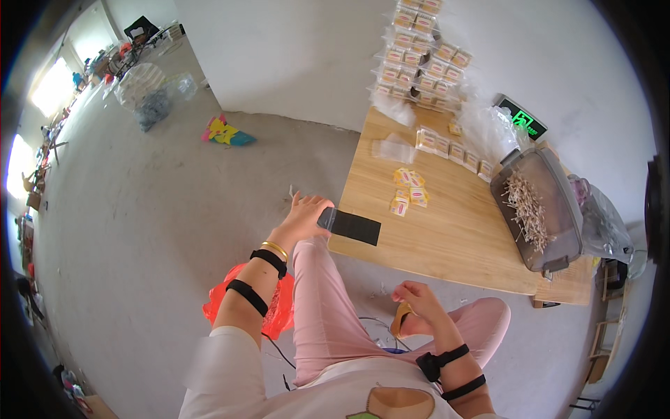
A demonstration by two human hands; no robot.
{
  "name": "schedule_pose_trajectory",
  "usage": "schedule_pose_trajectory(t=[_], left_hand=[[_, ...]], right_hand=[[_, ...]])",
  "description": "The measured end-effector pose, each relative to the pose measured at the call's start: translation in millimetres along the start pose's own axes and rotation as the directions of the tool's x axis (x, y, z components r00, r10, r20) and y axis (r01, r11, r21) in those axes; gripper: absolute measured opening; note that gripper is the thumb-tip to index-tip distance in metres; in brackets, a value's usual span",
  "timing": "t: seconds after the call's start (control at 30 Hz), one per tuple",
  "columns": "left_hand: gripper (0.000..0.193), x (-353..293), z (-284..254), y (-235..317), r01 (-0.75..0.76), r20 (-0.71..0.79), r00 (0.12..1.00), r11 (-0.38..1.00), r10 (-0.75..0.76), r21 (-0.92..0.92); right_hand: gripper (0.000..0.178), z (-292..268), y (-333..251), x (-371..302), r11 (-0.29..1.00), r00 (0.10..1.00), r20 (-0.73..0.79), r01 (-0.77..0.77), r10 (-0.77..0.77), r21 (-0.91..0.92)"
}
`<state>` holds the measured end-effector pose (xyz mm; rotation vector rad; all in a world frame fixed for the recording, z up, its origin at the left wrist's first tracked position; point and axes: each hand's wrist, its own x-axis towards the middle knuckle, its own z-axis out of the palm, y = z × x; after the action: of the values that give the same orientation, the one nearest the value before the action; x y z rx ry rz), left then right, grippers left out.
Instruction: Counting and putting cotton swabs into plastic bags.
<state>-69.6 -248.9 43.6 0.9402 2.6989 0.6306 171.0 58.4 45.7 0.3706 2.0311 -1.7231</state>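
The left hand [303, 216] clasped a black phone [351, 226] at the wooden table's [447, 244] near corner; the right hand [417, 307], below that table's edge, pinched a small tan piece [400, 320].

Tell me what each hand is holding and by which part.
The left hand grips a flat black device by its near end at the table edge. The right hand pinches a small tan object; which part cannot be told.

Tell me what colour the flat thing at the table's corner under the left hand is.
Black. The flat rectangle on the wooden table shows best in the head view, beside the left hand.
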Motion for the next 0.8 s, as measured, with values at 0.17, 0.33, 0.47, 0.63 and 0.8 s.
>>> schedule_pose_trajectory(t=[0.17, 0.33, 0.47, 0.63, 0.8], left_hand=[[0.072, 6, 3, 7, -0.066, -0.011, 0.998, 0.993, 0.067, 0.102], [0.083, 19, 15, 41, -0.137, -0.041, 0.988, 0.965, 0.150, 0.224], [0.100, 16, 24, 87, -0.090, -0.162, 0.982, 0.994, 0.099, 0.063], [0.088, 40, 75, 169, -0.318, -0.120, 0.944, 0.943, 0.306, -0.099], [0.081, 62, 125, 235, -0.312, -0.030, 0.950, 0.939, 0.311, -0.144]], right_hand=[[0.027, 4, -2, -1, 1.000, 1.000, 0.005, 0.008, -0.008, -0.010], [0.030, -5, 19, -4, 0.999, 1.000, -0.021, 0.020, -0.020, 0.037], [0.031, -11, 32, 3, 0.998, 0.999, -0.023, 0.036, -0.035, 0.044], [0.032, -32, 38, 6, 0.993, 0.995, -0.055, 0.082, -0.078, 0.082], [0.031, -69, 34, -3, 0.991, 0.981, -0.154, 0.123, -0.114, 0.047]])
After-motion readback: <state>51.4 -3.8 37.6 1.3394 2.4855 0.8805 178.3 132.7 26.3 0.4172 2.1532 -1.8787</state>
